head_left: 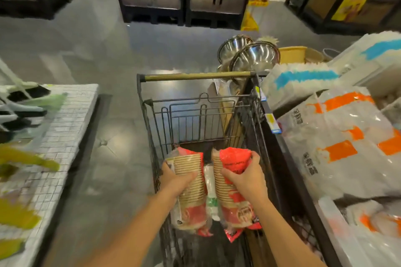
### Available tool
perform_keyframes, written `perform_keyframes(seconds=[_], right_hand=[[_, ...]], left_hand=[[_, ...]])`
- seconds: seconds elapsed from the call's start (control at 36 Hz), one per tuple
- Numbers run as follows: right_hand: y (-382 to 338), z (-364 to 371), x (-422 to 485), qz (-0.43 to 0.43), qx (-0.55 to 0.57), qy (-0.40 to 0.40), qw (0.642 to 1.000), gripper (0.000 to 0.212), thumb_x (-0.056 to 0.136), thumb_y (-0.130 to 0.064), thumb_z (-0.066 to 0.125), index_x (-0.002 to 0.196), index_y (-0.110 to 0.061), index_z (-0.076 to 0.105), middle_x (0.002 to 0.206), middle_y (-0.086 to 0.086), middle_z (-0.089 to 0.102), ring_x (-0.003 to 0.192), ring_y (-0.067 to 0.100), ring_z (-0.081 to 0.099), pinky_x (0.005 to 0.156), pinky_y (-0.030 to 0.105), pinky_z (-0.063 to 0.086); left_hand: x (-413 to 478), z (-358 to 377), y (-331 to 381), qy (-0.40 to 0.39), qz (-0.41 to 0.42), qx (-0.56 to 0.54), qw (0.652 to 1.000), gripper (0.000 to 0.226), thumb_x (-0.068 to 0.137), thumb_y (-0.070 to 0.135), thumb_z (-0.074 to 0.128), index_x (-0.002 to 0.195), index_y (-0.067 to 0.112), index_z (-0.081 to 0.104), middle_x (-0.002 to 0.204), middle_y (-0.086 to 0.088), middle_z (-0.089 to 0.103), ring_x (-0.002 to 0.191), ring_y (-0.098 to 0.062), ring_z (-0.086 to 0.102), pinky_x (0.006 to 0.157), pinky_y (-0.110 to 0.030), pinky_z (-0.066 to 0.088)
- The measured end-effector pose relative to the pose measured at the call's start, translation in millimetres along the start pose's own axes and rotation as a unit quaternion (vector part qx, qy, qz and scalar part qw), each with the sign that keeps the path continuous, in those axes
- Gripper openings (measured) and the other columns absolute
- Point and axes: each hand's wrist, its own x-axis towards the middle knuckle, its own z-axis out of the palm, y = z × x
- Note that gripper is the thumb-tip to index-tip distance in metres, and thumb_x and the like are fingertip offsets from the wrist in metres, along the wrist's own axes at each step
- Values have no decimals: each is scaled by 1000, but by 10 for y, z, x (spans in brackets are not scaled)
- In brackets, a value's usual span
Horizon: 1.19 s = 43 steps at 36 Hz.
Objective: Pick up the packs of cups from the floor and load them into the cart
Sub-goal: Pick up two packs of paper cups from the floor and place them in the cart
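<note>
Two packs of stacked brown paper cups in clear and red wrapping are over the wire cart's [149, 128] basket. My left hand [175, 178] grips the left pack [191, 193] around its middle. My right hand [245, 176] grips the right pack [233, 197] near its upper red end. Both packs are held lengthwise, side by side, above the cart's inside. Between them, lower in the basket, lies a white pack of cups [211, 188], partly hidden.
The cart's handle bar [195, 76] is at the far end. A white display table [65, 128] with green items stands left. Shelves of bagged white goods [338, 143] press against the cart's right side. Steel bowls [253, 56] and black display units [184, 0] stand beyond on the grey floor.
</note>
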Motion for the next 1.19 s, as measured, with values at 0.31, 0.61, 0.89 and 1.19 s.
perform_keyframes(seconds=[0.31,0.61,0.89,1.19], right_hand=[[448,1006,1070,123,-53,-36,990,123,51,-78,82,147,-30,23,134,5,56,117,31,62,93,51,54],[1003,1607,1692,201,-85,-28,976,113,79,-51,84,161,-20,13,141,15,48,130,40,52,103,45,44],[934,1395,1612,184,-129,-36,974,106,75,-66,76,157,-27,22,143,7,47,129,31,54,104,48,49],[-59,131,1153,25,-258,-28,965,41,90,-46,64,124,-22,61,119,4,62,116,30,63,92,43,51]], left_hand=[[1450,325,-637,76,-150,94,981,133,41,48,86,150,33,12,142,-16,50,123,-40,55,104,-56,46],[2131,770,-1174,75,-252,190,946,124,72,45,83,159,29,-6,152,-28,31,135,-48,39,110,-52,35],[1991,811,-895,-24,-152,300,941,91,74,48,74,151,27,32,149,-13,44,135,-35,44,109,-44,42],[984,743,1012,-194,286,548,762,57,80,42,62,135,29,55,129,0,59,122,-27,57,97,-44,49]])
